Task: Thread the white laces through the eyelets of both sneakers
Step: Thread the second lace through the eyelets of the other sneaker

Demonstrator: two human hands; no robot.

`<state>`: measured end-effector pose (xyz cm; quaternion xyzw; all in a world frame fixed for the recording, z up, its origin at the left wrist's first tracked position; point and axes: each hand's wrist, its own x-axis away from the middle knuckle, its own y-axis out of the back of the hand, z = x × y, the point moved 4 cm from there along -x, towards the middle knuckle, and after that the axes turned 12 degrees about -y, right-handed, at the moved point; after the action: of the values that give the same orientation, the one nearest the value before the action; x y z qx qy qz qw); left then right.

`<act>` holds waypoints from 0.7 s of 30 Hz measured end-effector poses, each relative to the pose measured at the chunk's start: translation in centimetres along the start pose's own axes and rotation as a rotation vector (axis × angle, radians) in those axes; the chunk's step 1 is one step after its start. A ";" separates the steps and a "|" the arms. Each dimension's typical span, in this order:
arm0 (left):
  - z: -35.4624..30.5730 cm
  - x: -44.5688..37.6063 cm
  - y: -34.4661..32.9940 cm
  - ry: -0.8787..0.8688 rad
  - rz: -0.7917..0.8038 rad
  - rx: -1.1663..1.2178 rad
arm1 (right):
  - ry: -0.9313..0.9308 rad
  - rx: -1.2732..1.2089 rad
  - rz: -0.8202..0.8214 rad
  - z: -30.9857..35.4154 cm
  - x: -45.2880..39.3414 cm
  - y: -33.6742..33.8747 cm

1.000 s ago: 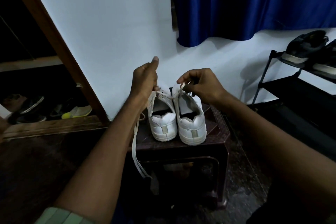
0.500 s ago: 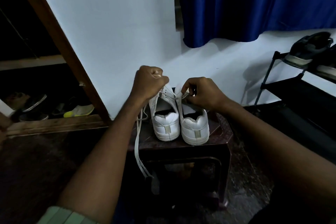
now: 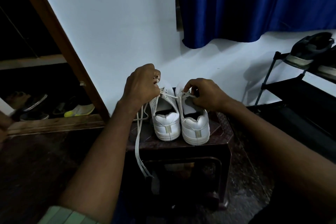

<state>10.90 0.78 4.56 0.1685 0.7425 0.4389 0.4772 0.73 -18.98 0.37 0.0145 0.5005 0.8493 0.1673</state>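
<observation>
Both hands sit lower than before | left hand (image 3: 141,85) grips white lace (image 3: 138,138) | right hand (image 3: 205,94) pinches lace on right sneaker (image 3: 194,123) | left sneaker (image 3: 166,123) just beside it, on brown stool (image 3: 223,132)

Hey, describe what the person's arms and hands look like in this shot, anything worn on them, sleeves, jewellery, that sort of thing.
Both forearms are bare from elbow to wrist. The left hand and right hand wear no gloves, and no watch, bracelet or ring is visible. At the bottom edge, a pale green ribbed sleeve cuff sits on the left upper arm. The right arm's upper end runs into dark shadow, so any sleeve there cannot be made out.
</observation>
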 end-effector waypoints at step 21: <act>-2.6 -0.4 -4.9 0.021 0.325 0.142 | -0.059 -0.231 0.056 -0.3 -0.6 0.3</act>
<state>9.67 -3.51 1.19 0.3150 0.7396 0.4585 0.3788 1.15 -19.57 0.58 0.0342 0.3935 0.9048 0.1589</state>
